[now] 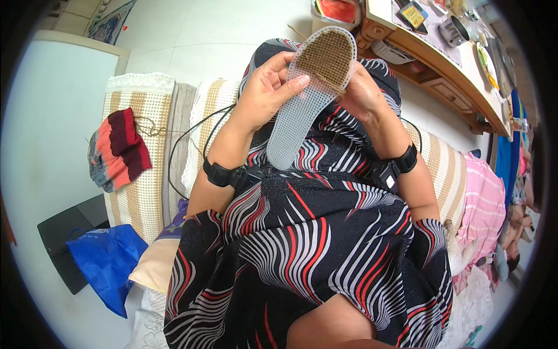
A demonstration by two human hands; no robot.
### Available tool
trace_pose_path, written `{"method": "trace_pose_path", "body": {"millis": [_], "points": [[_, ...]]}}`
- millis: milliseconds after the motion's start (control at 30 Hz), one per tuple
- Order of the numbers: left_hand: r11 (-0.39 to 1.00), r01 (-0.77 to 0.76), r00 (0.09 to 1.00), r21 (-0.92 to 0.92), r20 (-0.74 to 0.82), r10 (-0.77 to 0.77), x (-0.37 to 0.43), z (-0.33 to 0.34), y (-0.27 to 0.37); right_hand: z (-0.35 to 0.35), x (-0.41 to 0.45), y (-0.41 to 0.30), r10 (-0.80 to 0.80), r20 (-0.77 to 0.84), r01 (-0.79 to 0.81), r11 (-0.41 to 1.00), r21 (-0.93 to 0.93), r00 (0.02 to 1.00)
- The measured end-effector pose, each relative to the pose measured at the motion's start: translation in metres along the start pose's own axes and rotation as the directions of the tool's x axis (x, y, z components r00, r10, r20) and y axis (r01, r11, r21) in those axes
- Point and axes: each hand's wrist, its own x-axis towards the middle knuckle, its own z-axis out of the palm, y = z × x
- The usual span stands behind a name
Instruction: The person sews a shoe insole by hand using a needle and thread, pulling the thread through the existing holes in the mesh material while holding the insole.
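Observation:
A white plastic mesh insole (293, 120) slants above my lap, its wide end away from me. Brown yarn stitching (324, 54) covers much of that wide end, down to a slanting edge with a thicker strand along it. My left hand (272, 89) grips the insole's left edge, thumb on top of the mesh and fingers behind. My right hand (362, 94) is at the opposite edge, beside the end of the stitched part, its fingers partly hidden behind the insole. Whether it also holds a needle or yarn cannot be told.
A knitted piece (120, 150) with loose yarn lies on the striped seat cover (139, 96) at left. A blue bag (104, 261) is below it. A wooden table (436, 87) bearing a metal cup (453, 31) stands at upper right. Black cables loop beside my wrists.

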Motion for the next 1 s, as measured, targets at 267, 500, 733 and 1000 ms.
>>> {"method": "trace_pose_path", "body": {"millis": [267, 500, 733, 1000], "points": [[0.939, 0.004, 0.997, -0.343, -0.068, -0.029, -0.005, -0.011, 0.002, -0.067, 0.004, -0.037, -0.25, -0.137, 0.131, 0.814, -0.565, 0.959], [0.821, 0.037, 0.999, -0.57, -0.008, -0.05, -0.017, -0.029, -0.005, -0.164, -0.032, -0.084, -0.04, -0.264, 0.164, 0.869, 0.468, 0.964], [0.712, 0.07, 0.995, -0.699, 0.103, 0.004, -0.019, -0.035, -0.002, -0.239, -0.074, -0.108, -0.125, -0.221, 0.254, 0.486, 0.836, 0.967], [0.785, 0.024, 0.999, -0.619, 0.032, -0.005, -0.031, -0.046, 0.006, -0.448, -0.132, -0.103, -0.501, -0.721, 0.751, 0.659, 0.042, 0.48]]}}
